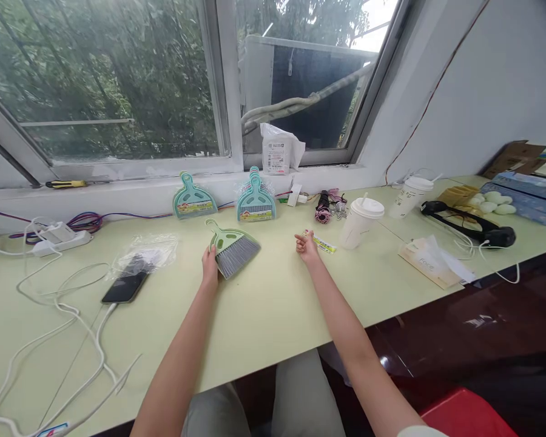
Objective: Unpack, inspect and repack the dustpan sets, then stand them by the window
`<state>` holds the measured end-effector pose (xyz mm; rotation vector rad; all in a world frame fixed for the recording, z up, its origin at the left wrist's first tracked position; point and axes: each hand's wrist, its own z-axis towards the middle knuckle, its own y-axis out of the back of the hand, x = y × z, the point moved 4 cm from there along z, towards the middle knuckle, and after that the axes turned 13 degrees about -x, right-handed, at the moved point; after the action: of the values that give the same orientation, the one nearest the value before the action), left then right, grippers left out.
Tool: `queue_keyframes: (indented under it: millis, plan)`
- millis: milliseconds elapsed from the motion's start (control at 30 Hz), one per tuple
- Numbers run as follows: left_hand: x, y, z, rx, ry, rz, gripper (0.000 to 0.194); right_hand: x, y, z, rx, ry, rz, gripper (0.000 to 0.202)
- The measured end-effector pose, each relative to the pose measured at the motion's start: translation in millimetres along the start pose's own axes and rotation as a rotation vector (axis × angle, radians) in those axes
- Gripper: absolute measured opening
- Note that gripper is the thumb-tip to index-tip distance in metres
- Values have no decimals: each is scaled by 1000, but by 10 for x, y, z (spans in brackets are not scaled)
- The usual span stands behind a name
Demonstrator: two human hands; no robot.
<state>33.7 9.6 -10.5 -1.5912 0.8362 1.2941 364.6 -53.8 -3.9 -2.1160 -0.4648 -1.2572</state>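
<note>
My left hand [210,265] grips a small light-green dustpan-and-brush set [235,246] by its left edge. The grey bristles face up and the looped handle points away from me. To the right, my right hand [306,247] has its fingers curled around a yellow-green printed label strip [324,244], which sticks out on both sides of the fingers. Part of the strip is hidden by the hand. Beyond my hands, a teal dustpan set with a label [193,197] leans against the wall. Beside it stands a stack of similar teal sets [255,197].
A white lidded cup [362,223] stands just right of my right hand, with another cup [412,195] behind. At left lie a phone [126,285], a clear plastic bag [152,255], white cables and a power strip [62,240]. A tissue pack [430,261] sits near the right edge.
</note>
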Motion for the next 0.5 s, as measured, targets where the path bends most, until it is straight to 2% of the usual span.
queue_keyframes:
  millis: [100, 200, 267, 333, 500]
  plan:
    - [-51, -147, -201, 143, -92, 34, 45, -67, -238, -355, -5, 367, -252, 41]
    - [-108, -315, -488, 353, -204, 61, 47, -178, -592, -868, 165, 881, -641, 25]
    - [-150, -371, -641, 419, -291, 85, 47, -240, -716, -1119, 174, 1102, -811, 21]
    - [-193, -380, -720, 423, -345, 102, 47, -254, -756, -1228, 147, 1192, -913, 22]
    - [-317, -422, -777, 532, -326, 98, 48, -157, -727, -1164, 172, 1161, -882, 26]
